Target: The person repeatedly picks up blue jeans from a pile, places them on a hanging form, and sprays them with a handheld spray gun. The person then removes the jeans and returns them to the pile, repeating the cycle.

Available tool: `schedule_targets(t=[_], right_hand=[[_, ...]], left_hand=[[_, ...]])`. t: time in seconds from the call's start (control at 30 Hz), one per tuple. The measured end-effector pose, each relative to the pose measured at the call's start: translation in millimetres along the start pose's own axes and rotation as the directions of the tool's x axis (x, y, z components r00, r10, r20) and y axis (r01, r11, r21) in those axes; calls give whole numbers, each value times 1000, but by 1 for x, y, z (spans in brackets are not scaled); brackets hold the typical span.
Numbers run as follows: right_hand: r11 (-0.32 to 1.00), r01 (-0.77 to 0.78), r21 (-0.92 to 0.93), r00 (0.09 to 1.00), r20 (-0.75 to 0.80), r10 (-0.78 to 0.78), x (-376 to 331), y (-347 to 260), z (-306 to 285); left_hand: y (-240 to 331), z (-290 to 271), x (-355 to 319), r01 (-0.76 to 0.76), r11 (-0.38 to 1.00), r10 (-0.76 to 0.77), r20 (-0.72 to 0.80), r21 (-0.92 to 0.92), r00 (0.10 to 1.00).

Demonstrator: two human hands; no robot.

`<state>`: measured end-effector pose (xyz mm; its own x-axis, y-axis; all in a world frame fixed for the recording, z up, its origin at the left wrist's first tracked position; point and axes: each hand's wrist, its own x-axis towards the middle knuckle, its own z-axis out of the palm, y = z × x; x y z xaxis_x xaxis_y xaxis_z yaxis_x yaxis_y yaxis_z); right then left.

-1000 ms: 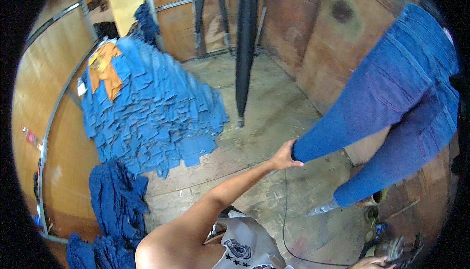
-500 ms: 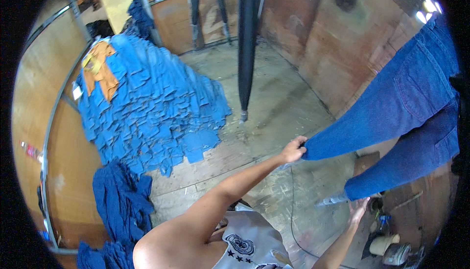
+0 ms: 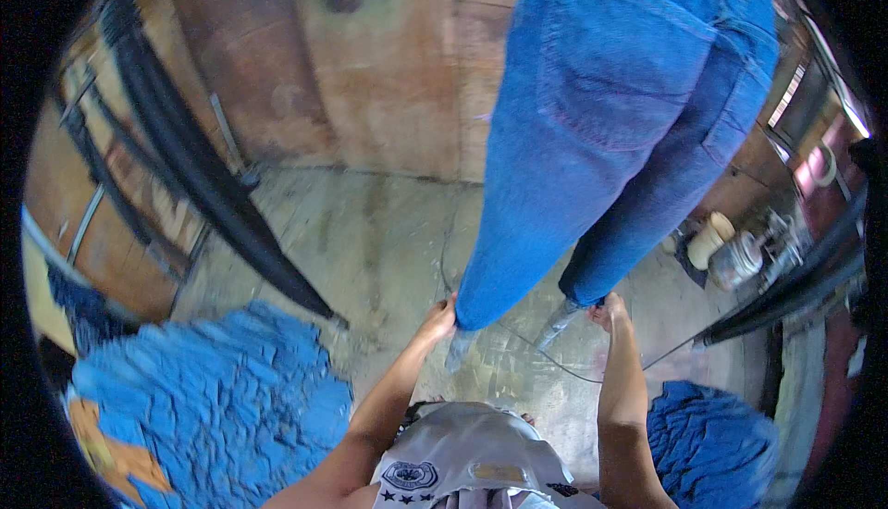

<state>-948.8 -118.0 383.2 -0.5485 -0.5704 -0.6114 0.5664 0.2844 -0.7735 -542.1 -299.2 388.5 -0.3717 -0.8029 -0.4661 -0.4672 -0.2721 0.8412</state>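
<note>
A pair of blue jeans (image 3: 592,120) hangs upright before me, its back pockets facing me and its legs filled out in shape. At the lower end of the left leg, my left hand (image 3: 439,318) is closed on the hem's outer side. My right hand (image 3: 606,311) has its fingers closed at the hem of the other leg; the fingertips are partly hidden. Pale, greyish tube-like ends stick out below both hems, one under the left leg (image 3: 460,350) and one beside my right hand (image 3: 556,324).
Long black hanging forms stand at the left (image 3: 199,167) and the right (image 3: 786,278). A heap of blue garments (image 3: 222,389) with an orange cloth (image 3: 111,449) lies lower left, darker blue cloth (image 3: 708,444) lower right. Containers (image 3: 737,262) stand right; a cable (image 3: 564,370) crosses the floor.
My view has turned right, bringing the jeans to the middle. The right hand, open beside its hem earlier, has closed at it; the left still holds its hem.
</note>
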Motion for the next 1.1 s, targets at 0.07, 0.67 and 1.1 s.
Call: schedule_targets(t=[0.07,0.67,1.1], right_hand=[[995,100,-16,992,-73,-101,-13,6,2],[794,589,149,541,-803,-250,-175,111,18],[759,641,-114,472,-721,-507,-88,110,20]], left_hand=[[5,-15,2,-44,999,44,60,-7,997],[45,-37,262,-289,947,299,60,-139,952],[-12,66,184,-232,854,122,-254,-466,959]])
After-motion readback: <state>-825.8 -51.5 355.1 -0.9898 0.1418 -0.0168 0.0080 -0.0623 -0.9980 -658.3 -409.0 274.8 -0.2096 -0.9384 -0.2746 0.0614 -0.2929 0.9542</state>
